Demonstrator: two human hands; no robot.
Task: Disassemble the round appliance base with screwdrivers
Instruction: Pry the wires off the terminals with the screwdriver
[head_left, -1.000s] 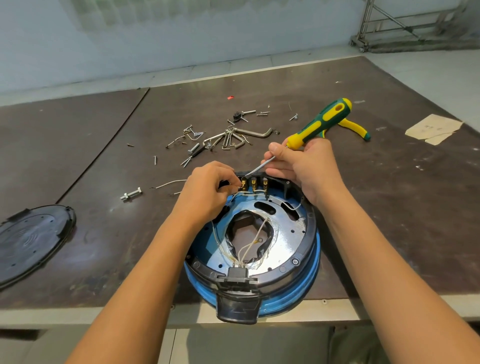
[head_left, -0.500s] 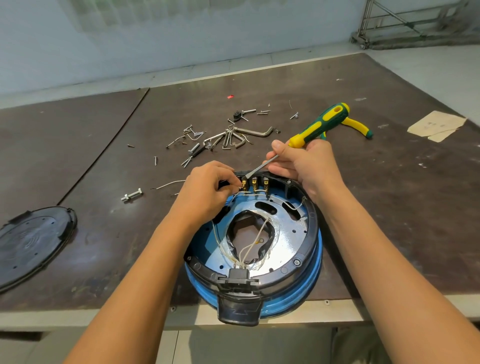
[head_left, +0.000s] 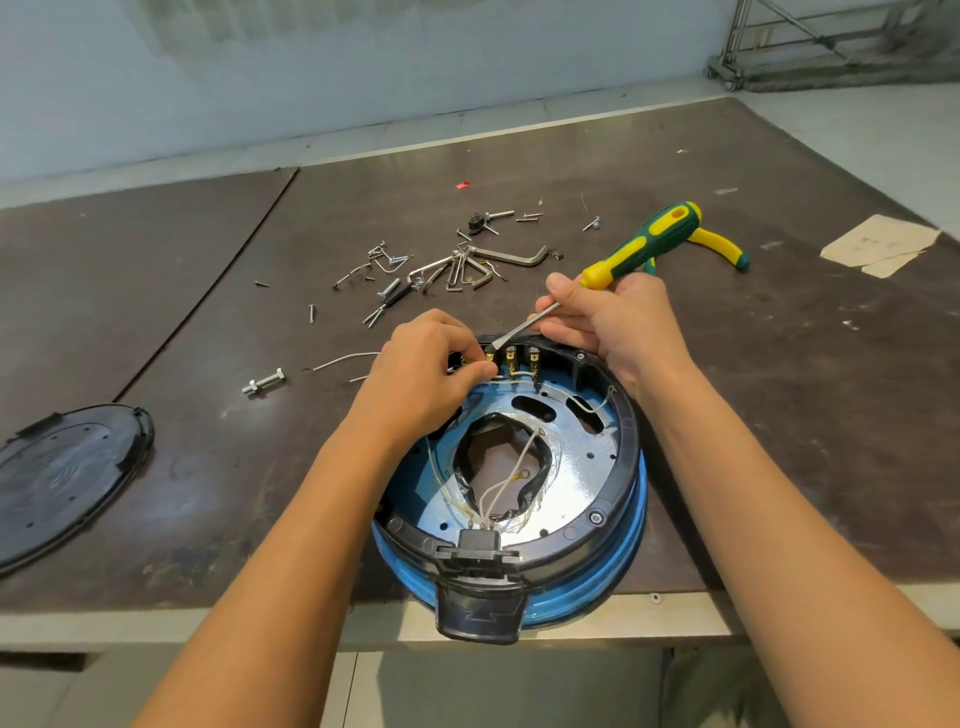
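Round appliance base of blue metal with a black plastic ring (head_left: 631, 467) lies open side up at the near edge of the dark brown table (head_left: 779, 389). Its black plug block (head_left: 480, 603) overhangs that edge, toward the person. Cover is off, so the thin white wires (head_left: 506, 486) and the three brass terminals (head_left: 511, 358) at the base's far rim are exposed.

Right hand (head_left: 618, 322) grips the green-and-yellow-handled screwdriver (head_left: 644, 247) low, where handle meets shaft, probably for fine control. The blade slants down and its tip sits on the leftmost terminal.

Left hand (head_left: 426, 374) rests on the base's far-left rim. Its thumb and fingers pinch the white wire lead (head_left: 498, 375) right at that terminal, likely to steady it and pull it free once loosened. Exact contact is hidden by the fingers. The two hands are close together over the terminals but not touching.

Step in hand, by my read: freeing the first of three leads. The other two look attached.

Beyond the base:
- a heap of loose screws and metal hex keys (head_left: 457, 265), kept within reach
- far right of the base, a second yellow-and-green tool (head_left: 719, 244) and tan paper scraps (head_left: 878, 244)
- left of the base, a loose wire piece (head_left: 343, 359), a steel bolt with nut (head_left: 264, 383) and, well apart, the removed black round cover plate (head_left: 67, 478)
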